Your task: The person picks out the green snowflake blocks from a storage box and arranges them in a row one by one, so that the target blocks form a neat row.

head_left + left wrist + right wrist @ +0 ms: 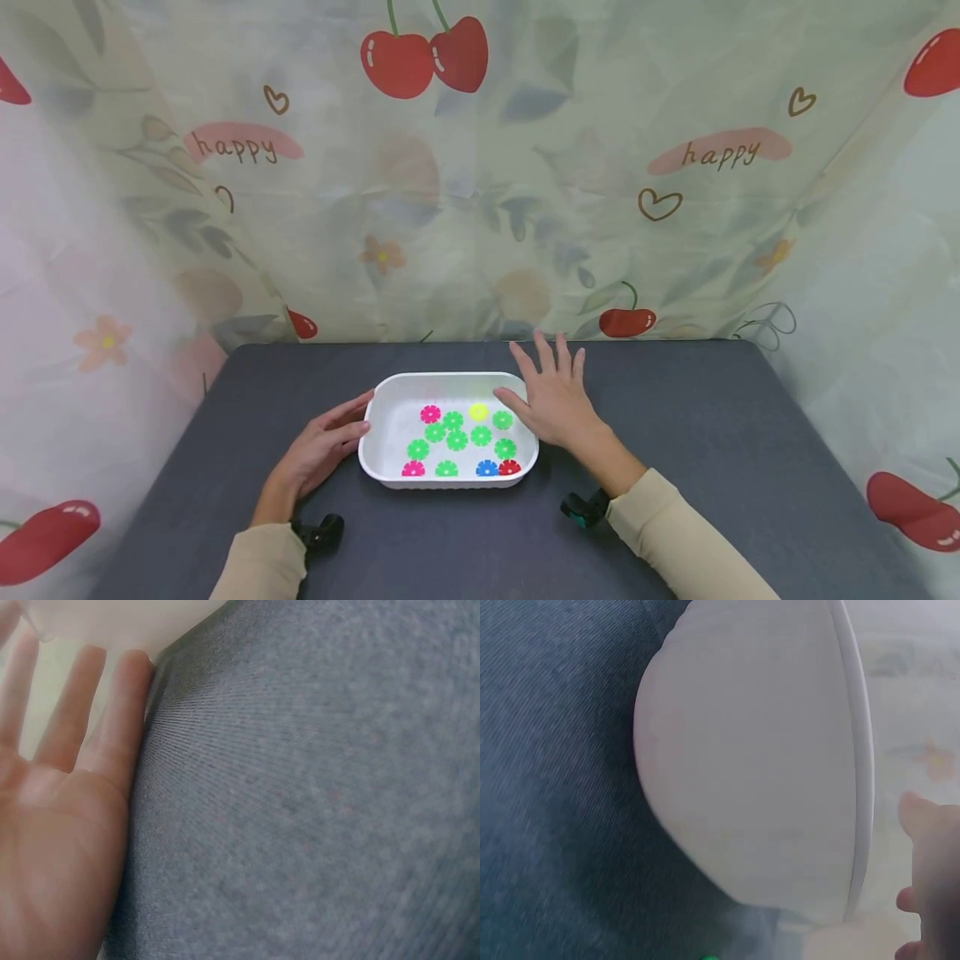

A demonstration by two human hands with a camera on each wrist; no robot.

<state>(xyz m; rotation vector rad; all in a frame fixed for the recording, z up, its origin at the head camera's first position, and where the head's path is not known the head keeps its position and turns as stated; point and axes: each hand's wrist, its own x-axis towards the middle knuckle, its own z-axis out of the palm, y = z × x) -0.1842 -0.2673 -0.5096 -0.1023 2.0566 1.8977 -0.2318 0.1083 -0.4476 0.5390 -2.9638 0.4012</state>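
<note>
A white plastic tray [393,417] stands on the dark table, holding several small notched discs: green ones [457,439], pink ones [431,414], a yellow one [478,412], a blue one [487,468] and a red one [509,467]. At the tray's left end rests my left hand [321,450]; its fingers reach fairly straight to the outer wall, as the left wrist view also shows. My right hand [557,404], fingers spread, is at the right end, with its thumb over the rim. Nothing is in its grasp. Whether it touches the tray I cannot tell.
The dark grey table [645,408] extends on both sides of the tray. Behind it hangs a pale curtain [465,208] printed with cherries, more of it on either side. Both wrists carry a small black device [324,533].
</note>
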